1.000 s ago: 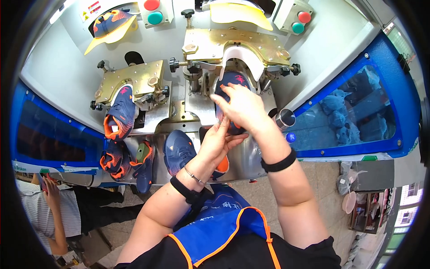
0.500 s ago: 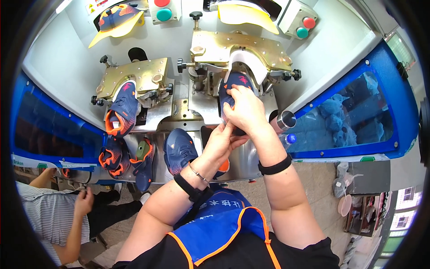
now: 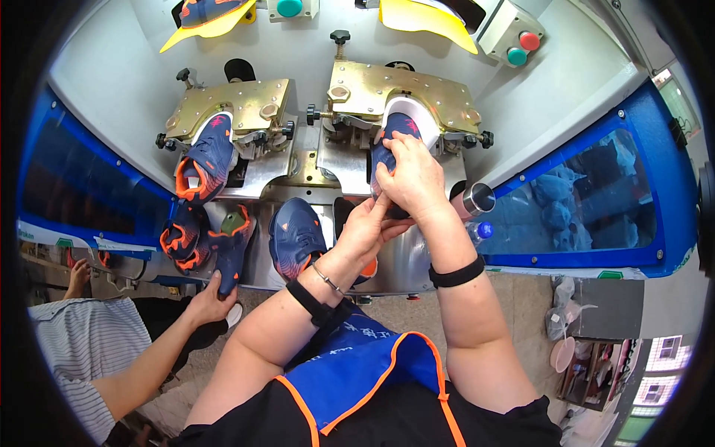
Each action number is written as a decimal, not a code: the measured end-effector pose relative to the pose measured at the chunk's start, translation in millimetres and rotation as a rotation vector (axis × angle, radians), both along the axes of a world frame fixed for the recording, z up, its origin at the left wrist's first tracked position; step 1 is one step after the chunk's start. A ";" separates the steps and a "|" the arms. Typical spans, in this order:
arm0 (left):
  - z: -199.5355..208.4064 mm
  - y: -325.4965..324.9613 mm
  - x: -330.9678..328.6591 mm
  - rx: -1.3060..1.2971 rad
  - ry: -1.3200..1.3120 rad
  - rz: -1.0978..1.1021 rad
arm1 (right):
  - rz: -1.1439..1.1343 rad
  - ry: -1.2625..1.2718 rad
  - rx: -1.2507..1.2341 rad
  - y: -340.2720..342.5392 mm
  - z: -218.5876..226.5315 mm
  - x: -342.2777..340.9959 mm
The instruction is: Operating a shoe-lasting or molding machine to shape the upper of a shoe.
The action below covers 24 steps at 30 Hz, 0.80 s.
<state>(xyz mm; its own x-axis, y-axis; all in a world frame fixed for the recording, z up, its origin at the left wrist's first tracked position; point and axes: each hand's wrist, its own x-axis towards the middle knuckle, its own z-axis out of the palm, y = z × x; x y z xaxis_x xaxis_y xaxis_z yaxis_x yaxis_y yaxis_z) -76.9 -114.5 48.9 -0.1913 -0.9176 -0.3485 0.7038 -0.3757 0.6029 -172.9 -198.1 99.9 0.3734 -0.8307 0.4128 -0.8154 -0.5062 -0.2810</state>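
Observation:
A navy shoe upper (image 3: 383,155) with orange and pink marks has its toe inside the white-lined curve of the right brass clamp (image 3: 402,80). Across its top lies my right hand (image 3: 414,173), fingers bent over the upper and gripping it. My left hand (image 3: 370,227) is at the heel end just below, its thumb and fingers closed on the shoe's near edge; the heel is mostly hidden by my hands. In the left brass clamp (image 3: 227,103) sits a matching navy shoe (image 3: 206,167) with an orange collar, touched by neither hand.
Navy shoes (image 3: 298,235) stand on the metal shelf, left of my left wrist. A co-worker's hand (image 3: 212,300) holds a dark shoe (image 3: 227,257) there. Right of my forearm are a steel-rimmed cup (image 3: 477,199) and a blue-capped bottle (image 3: 484,230). Button boxes (image 3: 514,33) and yellow-flapped holders (image 3: 428,22) are above.
The right clamp's brass plate and white lining now sit level around the shoe's toe. A co-worker's hand has reached right and taken hold of a dark shoe. My hands keep their hold.

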 end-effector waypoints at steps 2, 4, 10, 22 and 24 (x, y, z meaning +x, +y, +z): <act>-2.7 2.1 -0.2 -0.004 -0.003 0.014 | 0.006 -0.003 -0.015 0.6 -1.5 -0.5; -4.5 4.1 -1.4 -0.006 -0.008 0.027 | 0.005 0.004 -0.035 1.4 -3.2 -0.8; -10.9 7.2 -3.2 -0.003 -0.039 0.022 | 0.022 -0.003 -0.118 1.3 -11.9 -3.4; -18.1 32.3 7.1 -0.044 -0.265 -0.096 | 0.029 0.047 -0.075 -1.8 -10.2 -8.4; -23.3 70.8 33.3 -0.033 -0.445 -0.229 | 0.051 0.175 -0.413 27.6 2.0 2.8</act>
